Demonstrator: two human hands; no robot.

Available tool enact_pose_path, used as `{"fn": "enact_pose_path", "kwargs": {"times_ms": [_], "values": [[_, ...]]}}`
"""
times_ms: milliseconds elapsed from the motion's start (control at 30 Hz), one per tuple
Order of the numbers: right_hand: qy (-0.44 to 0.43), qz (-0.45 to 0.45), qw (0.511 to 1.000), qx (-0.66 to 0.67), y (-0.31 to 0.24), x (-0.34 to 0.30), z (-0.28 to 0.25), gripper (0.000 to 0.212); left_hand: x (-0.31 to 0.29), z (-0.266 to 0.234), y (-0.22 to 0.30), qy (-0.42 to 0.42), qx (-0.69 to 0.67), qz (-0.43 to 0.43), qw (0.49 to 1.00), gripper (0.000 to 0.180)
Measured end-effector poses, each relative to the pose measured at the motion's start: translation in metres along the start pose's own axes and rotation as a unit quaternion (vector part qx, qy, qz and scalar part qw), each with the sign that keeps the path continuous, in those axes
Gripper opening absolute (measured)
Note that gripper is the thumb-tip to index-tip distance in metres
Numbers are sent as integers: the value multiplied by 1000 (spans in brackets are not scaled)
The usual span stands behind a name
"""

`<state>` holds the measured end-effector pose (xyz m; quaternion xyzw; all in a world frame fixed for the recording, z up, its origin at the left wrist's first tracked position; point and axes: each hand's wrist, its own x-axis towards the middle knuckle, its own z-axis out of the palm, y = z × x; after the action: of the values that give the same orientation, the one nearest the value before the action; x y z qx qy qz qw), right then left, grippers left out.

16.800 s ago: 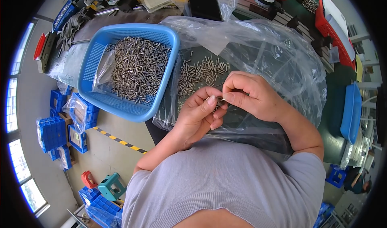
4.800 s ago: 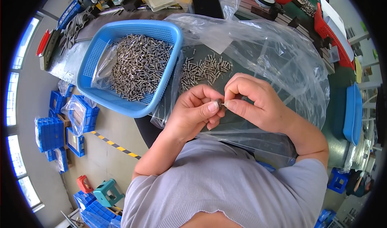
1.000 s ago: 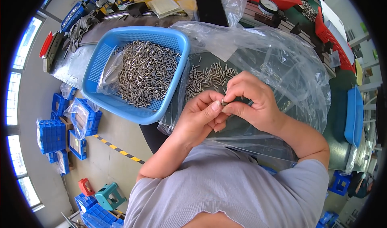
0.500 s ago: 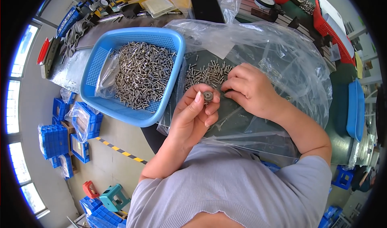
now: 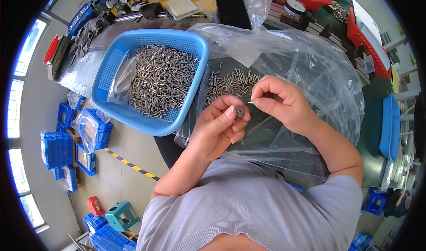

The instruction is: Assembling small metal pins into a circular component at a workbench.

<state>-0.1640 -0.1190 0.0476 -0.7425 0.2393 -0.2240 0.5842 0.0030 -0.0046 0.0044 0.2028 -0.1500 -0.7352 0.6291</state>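
Metal ring (image 5: 240, 112) clamped in L hand (image 5: 217, 124) by near edge of tabletop (image 5: 372, 135); R hand (image 5: 286, 105) just apart, pinching thin pin (image 5: 251, 102). Metal-pin pile (image 5: 231, 83) lies beyond, next to blue basket (image 5: 203, 58) at L edge.

On my feed I saw a pale lavender-grey, fine-knit top (image 5: 248, 193) with short sleeves (image 5: 341, 193) and a ribbed, wavy-edged neckband (image 5: 222, 229). The left hand (image 5: 217, 124) and right hand (image 5: 286, 105) were bare.

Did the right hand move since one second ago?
Yes. Judged against the phone, the right hand has moved slightly up and right in the picture, away from the left hand.
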Motion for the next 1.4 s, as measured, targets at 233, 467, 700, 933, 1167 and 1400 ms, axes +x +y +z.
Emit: {"fn": "enact_pose_path", "kwargs": {"times_ms": [233, 467, 700, 933, 1167, 1400], "values": [[-43, -4, 993, 114, 1, -3, 7, 4, 0, 3, 0, 1, 33, -17, 999, 19], [-66, 22, 993, 94, -1, -4, 6, 3, 1, 1, -1, -1, 34, -19, 999, 19], [-75, -64, 995, -19, -1, -2, 4, 10, 2, 2, -1, 2, 26, -24, 999, 19], [-75, -38, 996, -5, -5, -2, 4, 10, 1, 1, -1, 13, 32, -20, 999, 20], [-76, -30, 997, -6, -1, -2, 6, 12, 1, 2, -5, 1, 56, -2, 998, 19], [-70, -92, 991, -63, 0, -1, 9, 15, 1, -1, -2, -17, 50, -22, 998, 19]]}}
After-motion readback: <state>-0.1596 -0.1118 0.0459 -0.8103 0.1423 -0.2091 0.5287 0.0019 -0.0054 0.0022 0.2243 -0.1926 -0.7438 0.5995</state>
